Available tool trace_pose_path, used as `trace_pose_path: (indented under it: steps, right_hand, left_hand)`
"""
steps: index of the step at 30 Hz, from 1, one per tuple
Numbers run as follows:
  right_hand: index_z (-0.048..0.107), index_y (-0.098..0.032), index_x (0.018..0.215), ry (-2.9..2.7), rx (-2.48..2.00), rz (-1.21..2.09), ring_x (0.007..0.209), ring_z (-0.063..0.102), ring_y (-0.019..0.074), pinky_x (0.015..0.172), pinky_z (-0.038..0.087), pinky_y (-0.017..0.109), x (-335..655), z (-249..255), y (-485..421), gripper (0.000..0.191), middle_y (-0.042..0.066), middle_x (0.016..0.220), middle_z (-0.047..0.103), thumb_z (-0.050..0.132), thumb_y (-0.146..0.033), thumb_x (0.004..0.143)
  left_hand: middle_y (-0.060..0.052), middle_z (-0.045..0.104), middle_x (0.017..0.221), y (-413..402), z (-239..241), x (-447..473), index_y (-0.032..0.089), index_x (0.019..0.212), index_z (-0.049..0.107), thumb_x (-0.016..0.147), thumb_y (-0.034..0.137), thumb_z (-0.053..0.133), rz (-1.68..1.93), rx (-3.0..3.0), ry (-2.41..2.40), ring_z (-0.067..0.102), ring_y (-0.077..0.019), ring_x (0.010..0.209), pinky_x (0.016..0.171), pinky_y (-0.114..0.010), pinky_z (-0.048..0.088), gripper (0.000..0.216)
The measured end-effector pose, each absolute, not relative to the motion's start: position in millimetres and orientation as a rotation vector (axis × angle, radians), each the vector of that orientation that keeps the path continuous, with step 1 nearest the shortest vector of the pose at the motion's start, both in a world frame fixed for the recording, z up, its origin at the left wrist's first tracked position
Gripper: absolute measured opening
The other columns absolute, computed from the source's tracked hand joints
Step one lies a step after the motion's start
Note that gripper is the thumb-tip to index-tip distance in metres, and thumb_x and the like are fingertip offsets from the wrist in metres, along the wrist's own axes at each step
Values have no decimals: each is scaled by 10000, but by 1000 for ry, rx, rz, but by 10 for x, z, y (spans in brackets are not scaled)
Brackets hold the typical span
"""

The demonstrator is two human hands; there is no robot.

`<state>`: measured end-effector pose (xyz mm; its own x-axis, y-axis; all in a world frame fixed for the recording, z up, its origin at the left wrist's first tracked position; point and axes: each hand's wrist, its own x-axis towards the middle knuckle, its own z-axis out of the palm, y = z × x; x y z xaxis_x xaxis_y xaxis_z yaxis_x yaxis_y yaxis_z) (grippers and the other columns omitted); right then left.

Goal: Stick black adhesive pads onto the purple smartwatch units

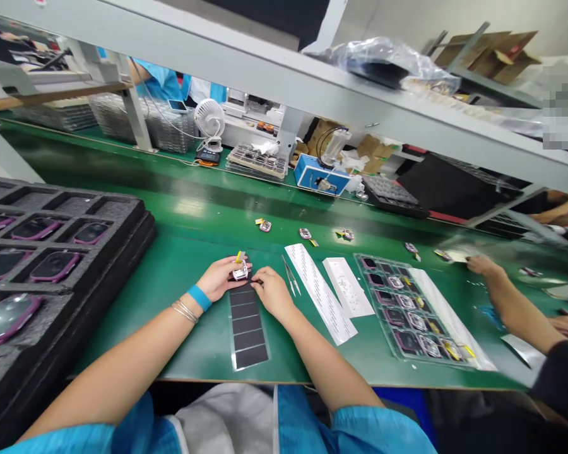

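My left hand (218,279) is closed around a small smartwatch housing (240,271) with a yellow tab, held over the top end of a sheet of black stickers (247,325). That clear-backed sheet lies flat on the green table, its dark rectangles in a column. At its upper right edge my right hand (271,291) pinches with thumb and forefinger; a bit of black shows at the fingertips. Tweezers (291,277) rest just right of this hand. Beside them lie a long white label sheet (319,293) and a white card with tiny parts (348,287).
A black foam tray (144,221) of purple-rimmed watch parts stands at left. To the right is a clear plastic tray (395,350) of housings and screens. Several housings (305,233) lie farther back. A co-worker's hand (486,266) reaches in at right. A shelf beam (246,57) crosses above.
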<state>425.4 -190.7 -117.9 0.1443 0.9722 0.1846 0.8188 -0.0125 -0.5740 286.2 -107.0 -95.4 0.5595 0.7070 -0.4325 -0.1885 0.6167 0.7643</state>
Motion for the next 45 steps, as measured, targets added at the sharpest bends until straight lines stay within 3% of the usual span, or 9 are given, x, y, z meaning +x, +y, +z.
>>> trace_pose_path:
  steps: [6,13,18,23,27,32,38,45]
  right_hand:
    - [694,-192,751,-1712,-1878,440,764,583,138,771,475,282,4315,-1115,-1843,92,27,873,590,691,-103,730]
    - [681,-172,682,-1759,-1888,517,862,567,151,806,463,256,4394,-1139,-1698,83,31,821,545,680,-124,749]
    - [618,-160,738,-1834,-1770,475,903,534,154,905,427,307,4349,-1144,-1800,127,51,912,524,568,-68,809]
    - [584,-194,798,-1728,-1475,298,989,521,191,913,422,363,4351,-1026,-2023,61,68,984,565,563,-139,816]
    - [573,-196,685,-1387,-1346,518,828,626,180,817,479,348,4355,-1010,-2026,80,42,837,659,620,-182,748]
    - [586,-187,649,-1212,-1376,827,721,642,181,732,509,328,4349,-1099,-1955,131,27,708,666,704,-241,663]
    - [528,-207,799,-1314,-1355,816,684,618,140,712,493,292,4349,-1110,-1938,178,-15,748,648,674,-205,696]
    - [500,-220,779,-1404,-1406,750,725,628,143,725,492,291,4295,-1108,-1947,161,-22,776,650,648,-186,725]
  left_hand:
    - [-120,710,941,-1088,-980,2879,135,967,666,690,101,677,602,744,817,665,-192,824,695,-347,570,280]
    - [-124,711,950,-1036,-983,2883,135,1003,655,752,63,597,556,773,850,677,-206,847,720,-351,577,267]
    - [-115,711,948,-1039,-976,2888,138,1006,653,752,73,601,557,780,844,672,-195,848,725,-341,571,267]
    - [-105,714,923,-1068,-995,2891,139,996,666,708,143,674,569,813,812,666,-173,799,683,-289,560,288]
    - [-82,712,832,-1107,-1021,2894,124,948,683,642,186,737,550,895,829,654,-151,693,616,-265,555,316]
    - [-47,698,779,-1186,-1022,2917,134,929,688,600,207,760,504,965,831,643,-143,642,559,-259,555,345]
    - [-59,704,800,-1198,-1018,2923,129,918,694,601,233,753,446,992,812,645,-143,640,570,-254,555,339]
    - [-49,682,742,-1180,-1056,2925,121,903,696,586,243,747,444,1020,805,628,-135,610,582,-267,554,343]
